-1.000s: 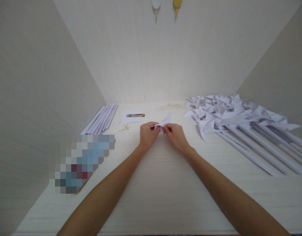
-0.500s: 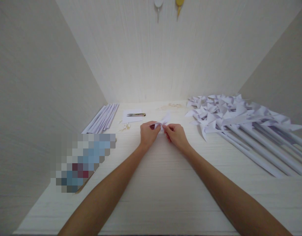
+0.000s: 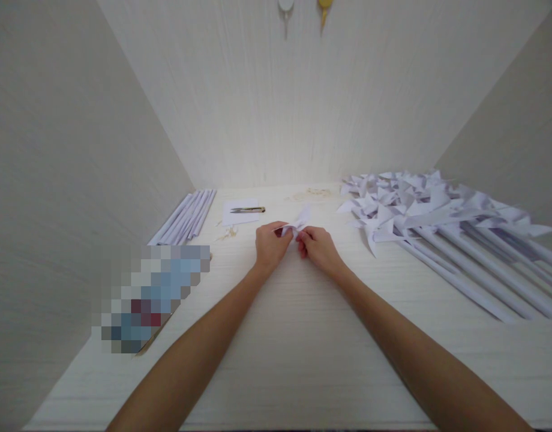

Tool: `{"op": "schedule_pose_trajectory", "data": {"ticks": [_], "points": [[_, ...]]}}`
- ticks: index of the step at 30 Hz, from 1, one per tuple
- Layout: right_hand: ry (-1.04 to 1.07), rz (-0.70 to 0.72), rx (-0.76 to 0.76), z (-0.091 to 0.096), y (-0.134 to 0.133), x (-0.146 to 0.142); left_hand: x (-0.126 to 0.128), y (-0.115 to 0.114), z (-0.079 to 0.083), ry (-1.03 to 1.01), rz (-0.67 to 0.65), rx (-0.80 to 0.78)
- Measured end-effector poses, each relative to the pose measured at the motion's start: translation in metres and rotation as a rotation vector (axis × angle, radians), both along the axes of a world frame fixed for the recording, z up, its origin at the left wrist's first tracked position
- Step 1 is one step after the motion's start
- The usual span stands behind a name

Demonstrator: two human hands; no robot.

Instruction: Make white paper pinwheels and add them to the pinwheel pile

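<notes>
Between my hands, above the middle of the table, is a white paper pinwheel [image 3: 302, 218] with curled blades. My left hand [image 3: 271, 245] pinches its left side between thumb and fingers. Fingers curled, my right hand [image 3: 318, 247] grips the pinwheel's right side close to the centre. The fingertips hide part of the paper's middle. Beyond my left hand, a pair of thread snips [image 3: 248, 210] lies on a white sheet of paper [image 3: 231, 217]. Small yellowish bits [image 3: 230, 232] are scattered just in front of that sheet.
Several finished paper pinwheels [image 3: 393, 207] on rolled paper sticks [image 3: 474, 258] are piled at the right. Rolled paper tubes [image 3: 186, 216] lie at the far left, with a blurred-out item [image 3: 168, 288] nearer. Walls enclose the table [image 3: 276, 360]; white and yellow hooks [image 3: 324, 5] hang on the back wall.
My right hand's fingers have shifted slightly against the pinwheel and curled in more. My left hand keeps its hold. The whole view has shifted a little.
</notes>
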State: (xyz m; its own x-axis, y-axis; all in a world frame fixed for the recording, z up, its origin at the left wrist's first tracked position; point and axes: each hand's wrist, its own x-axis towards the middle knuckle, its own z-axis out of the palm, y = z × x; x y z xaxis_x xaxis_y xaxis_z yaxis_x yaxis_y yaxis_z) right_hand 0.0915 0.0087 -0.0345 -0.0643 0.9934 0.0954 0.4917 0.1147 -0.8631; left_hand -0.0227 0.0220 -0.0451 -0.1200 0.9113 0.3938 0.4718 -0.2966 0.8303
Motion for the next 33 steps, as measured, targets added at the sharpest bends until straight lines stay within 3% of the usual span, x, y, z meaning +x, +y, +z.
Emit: {"op": "schedule_pose_trajectory", "data": {"ticks": [7, 12, 14, 17, 19, 25, 33], "points": [[0.171, -0.037, -0.106, 0.004, 0.0, 0.002, -0.001, 0.001, 0.001, -0.095, -0.045, -0.033], [-0.148, -0.077, 0.258, 0.002, -0.005, -0.001, 0.0, 0.0, 0.001, -0.135, -0.048, -0.042], [-0.073, -0.071, 0.178, 0.003, -0.005, -0.003, 0.0, 0.0, 0.001, -0.145, -0.049, -0.042], [0.25, -0.046, -0.119, 0.004, -0.002, -0.003, 0.0, 0.0, 0.001, -0.158, -0.058, -0.04], [0.397, -0.049, -0.199, 0.003, 0.001, -0.002, 0.0, 0.0, 0.001, -0.177, -0.061, -0.048], [0.341, -0.005, -0.078, -0.006, 0.007, 0.004, 0.001, 0.002, 0.003, -0.391, -0.033, -0.169], [0.478, 0.078, -0.135, -0.005, 0.007, 0.009, -0.002, 0.002, 0.008, -0.585, 0.019, -0.268]]}}
